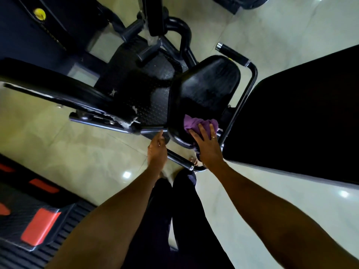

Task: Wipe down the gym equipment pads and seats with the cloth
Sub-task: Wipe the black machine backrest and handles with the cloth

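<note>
- The right hand [207,146] lies flat on the purple cloth [194,123], fingers spread and straight, pressing it down rather than pinching it.
- The cloth is bunched under and just beyond those fingertips, on the near end of the black seat pad [206,84].
- The seat's long axis runs straight away from the palm, so nearly all of its surface lies ahead of the fingertips; the next stroke is likely a push forward along that line.
- The left hand [157,150] hovers just beside the right, off the seat's edge. Its fingers are fairly straight and reach toward the frame tube [178,158], holding nothing; contact is unclear.
- The right hand is nearer the pad.
</note>
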